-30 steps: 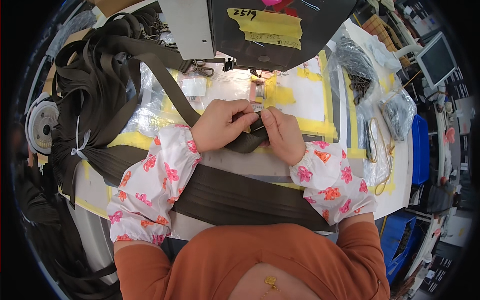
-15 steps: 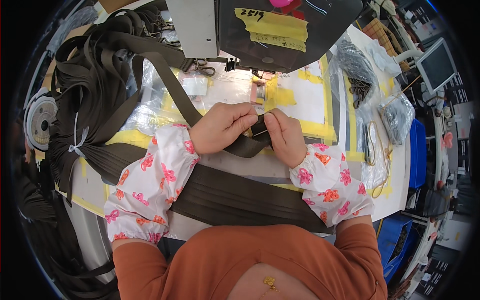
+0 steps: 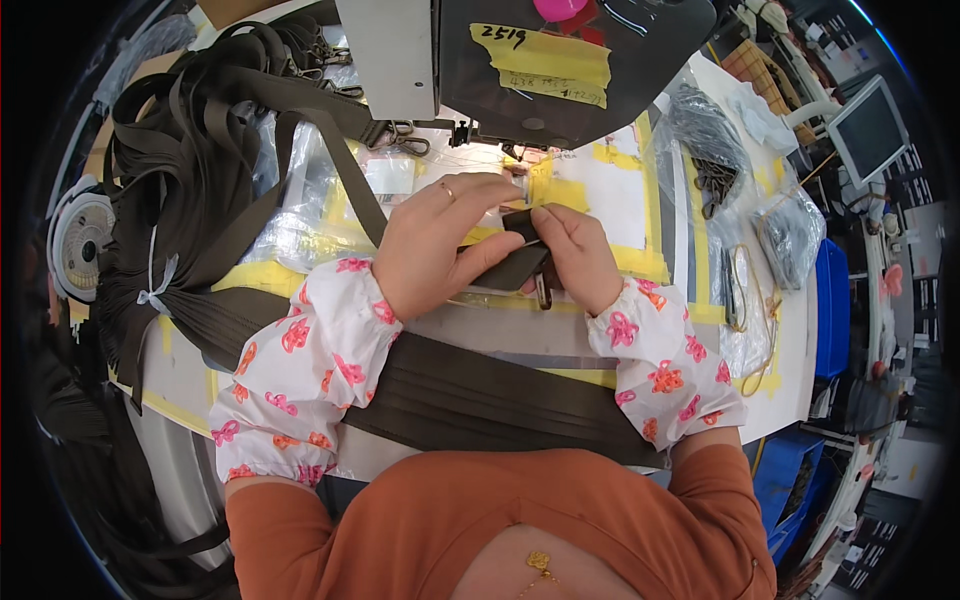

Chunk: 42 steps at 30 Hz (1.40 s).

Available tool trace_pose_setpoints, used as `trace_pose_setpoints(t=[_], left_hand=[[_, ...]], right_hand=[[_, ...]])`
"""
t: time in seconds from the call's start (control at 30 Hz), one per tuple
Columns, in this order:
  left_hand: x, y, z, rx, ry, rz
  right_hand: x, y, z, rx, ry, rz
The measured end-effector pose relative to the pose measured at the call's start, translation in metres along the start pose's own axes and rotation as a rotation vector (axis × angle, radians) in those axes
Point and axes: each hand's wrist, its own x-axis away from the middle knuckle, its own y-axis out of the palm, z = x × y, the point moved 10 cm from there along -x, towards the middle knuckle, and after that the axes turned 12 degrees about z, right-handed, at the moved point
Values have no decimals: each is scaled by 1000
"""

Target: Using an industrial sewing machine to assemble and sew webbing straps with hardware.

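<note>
A: What is held at the centre of the frame?

B: A dark strap [image 3: 505,268] is pinched between both hands. The left hand [image 3: 440,240] is closed over it from the left, fingers laid along its top; the right hand [image 3: 572,255] is clamped on its end from the right, thumb and fingers pressed together on the webbing.

A: Is anything hung from the strap?

B: A small metal buckle [image 3: 541,291] is seen just below the right hand, touching the strap end.

A: Where is the strap placed?

B: It is held just above the table [image 3: 620,195], at centre, directly under the sewing machine [image 3: 520,60] that fills the upper middle. Yellow tape [image 3: 560,190] is stuck on the table just beside the fingers.

A: And around it?

B: A heap of straps [image 3: 200,150] is piled at the upper left, and a band of them is laid across the lower middle under floral sleeves [image 3: 310,370]. Bags of hardware [image 3: 790,230] are set at the upper right, well apart from the hands.
</note>
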Motion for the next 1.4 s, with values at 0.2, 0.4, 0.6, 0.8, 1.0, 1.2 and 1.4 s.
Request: trace_pose_setpoints(t=[0.2, 0.4, 0.6, 0.8, 1.0, 1.2, 1.4], left_hand=[[21, 40, 29, -101, 350, -270], [0, 21, -43, -107, 66, -29], [10, 36, -43, -370, 155, -192], [-3, 38, -30, -567, 442, -3], [1, 48, -54, -545, 190, -179], [12, 58, -77, -568, 5, -385], [4, 42, -35, -435, 422, -199]], right_hand=[[-19, -3, 22, -415, 501, -19], [-15, 1, 39, -319, 604, -130], [-9, 16, 43, -437, 636, -284], [-19, -29, -2, 107, -163, 241], [-42, -41, 6, 221, -237, 219], [-48, -43, 11, 224, -225, 145], [-47, -40, 11, 214, -209, 83]])
